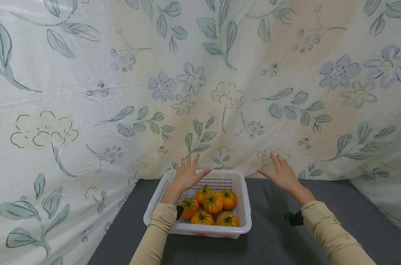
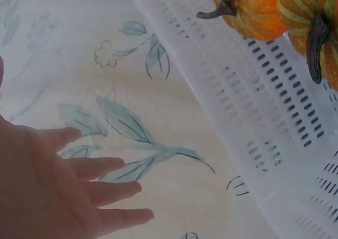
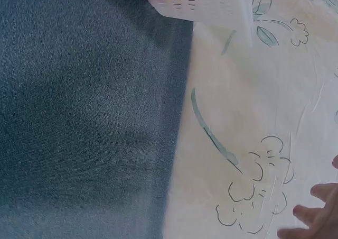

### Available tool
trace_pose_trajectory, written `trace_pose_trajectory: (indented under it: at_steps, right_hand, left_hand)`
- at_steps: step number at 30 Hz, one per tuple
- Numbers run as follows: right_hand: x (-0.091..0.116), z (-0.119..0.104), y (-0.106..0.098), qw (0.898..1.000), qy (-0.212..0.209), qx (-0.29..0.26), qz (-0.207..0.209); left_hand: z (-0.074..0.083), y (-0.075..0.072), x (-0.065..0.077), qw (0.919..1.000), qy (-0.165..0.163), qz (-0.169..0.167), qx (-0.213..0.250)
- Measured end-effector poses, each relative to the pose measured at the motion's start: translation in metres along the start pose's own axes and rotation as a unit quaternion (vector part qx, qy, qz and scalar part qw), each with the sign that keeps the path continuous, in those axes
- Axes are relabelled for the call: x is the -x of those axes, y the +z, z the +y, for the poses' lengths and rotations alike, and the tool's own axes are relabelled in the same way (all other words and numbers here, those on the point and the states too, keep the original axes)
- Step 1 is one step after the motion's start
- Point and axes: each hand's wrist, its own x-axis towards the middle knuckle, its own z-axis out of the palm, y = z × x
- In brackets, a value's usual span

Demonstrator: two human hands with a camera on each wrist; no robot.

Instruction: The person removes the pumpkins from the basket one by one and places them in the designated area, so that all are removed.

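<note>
A white plastic basket (image 1: 200,230) with slotted walls stands on the dark table, holding several small orange-and-green pumpkins (image 1: 213,202). In the left wrist view, curved brown stems show on the pumpkins (image 2: 253,11) beside the basket's slotted wall (image 2: 227,107). My left hand (image 1: 188,176) is raised over the basket's left part, its fingers spread and holding nothing. To the right of the basket, my right hand (image 1: 282,176) hovers above the table with fingers extended and nothing in them. Only its fingertips (image 3: 309,215) show at the corner of the right wrist view.
A dark grey cloth-like tabletop (image 1: 270,235) lies under the basket. Behind it hangs a pale curtain (image 1: 227,147) printed with leaves and flowers, which also comes down along both sides. A black wrist strap (image 1: 294,218) sits by the right sleeve.
</note>
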Motion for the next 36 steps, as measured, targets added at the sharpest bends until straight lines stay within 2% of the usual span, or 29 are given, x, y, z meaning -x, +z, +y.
trace_pose_trajectory:
  at_steps: [7, 12, 16, 25, 30, 36]
  right_hand:
    - [0.006, 0.0, -0.001, 0.998, 0.01, -0.061, -0.008]
    - [0.011, -0.001, 0.0, 0.996, 0.003, -0.093, -0.01]
    - [0.015, -0.002, 0.001, 0.994, 0.001, -0.109, -0.017]
    - [0.019, -0.002, 0.002, 0.99, 0.026, -0.13, -0.045]
    - [0.019, 0.0, 0.005, 0.988, 0.031, -0.144, -0.051]
    - [0.022, 0.0, 0.009, 0.987, 0.02, -0.151, -0.049]
  left_hand:
    - [-0.004, -0.001, 0.003, 0.9988, -0.006, -0.018, 0.045]
    - [-0.005, -0.004, 0.008, 0.997, -0.005, -0.024, 0.074]
    - [-0.005, -0.007, 0.012, 0.9953, 0.0, -0.024, 0.094]
    - [-0.007, -0.01, 0.018, 0.9889, 0.028, -0.012, 0.146]
    - [-0.006, -0.013, 0.024, 0.982, 0.009, -0.004, 0.188]
    - [-0.005, -0.017, 0.034, 0.9765, -0.018, 0.033, 0.212]
